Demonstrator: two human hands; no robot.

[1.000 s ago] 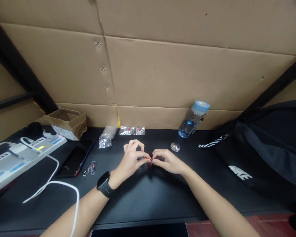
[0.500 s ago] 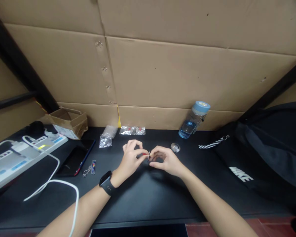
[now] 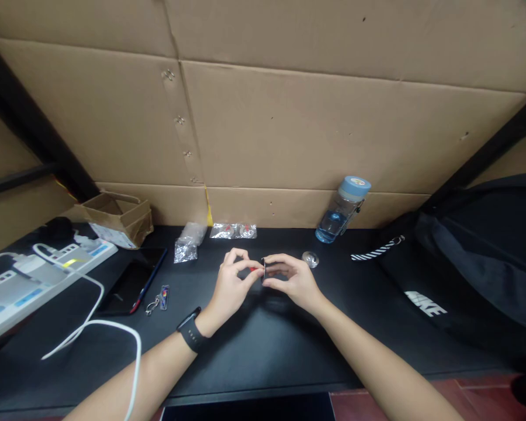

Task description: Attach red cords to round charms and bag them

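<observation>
My right hand holds a thin, dark round disc edge-on, thumb at its lower rim and fingers at its upper rim. From the other side, my left hand meets the disc with thumb and index finger pinched together. A small red piece shows at those left fingers; its shape is mostly covered. Just behind my right hand a clear, shiny round piece lies on the black table. Both hands hover a little above the tabletop.
Clear packets and crumpled plastic wrap lie by the cardboard wall. A water bottle stands right of them, near a black bag. Leftward are a keychain, a phone, an open box and a power strip.
The disc has turned more upright between my hands, and my right fingers have spread to its top and bottom rims. The whole view has shifted slightly.
</observation>
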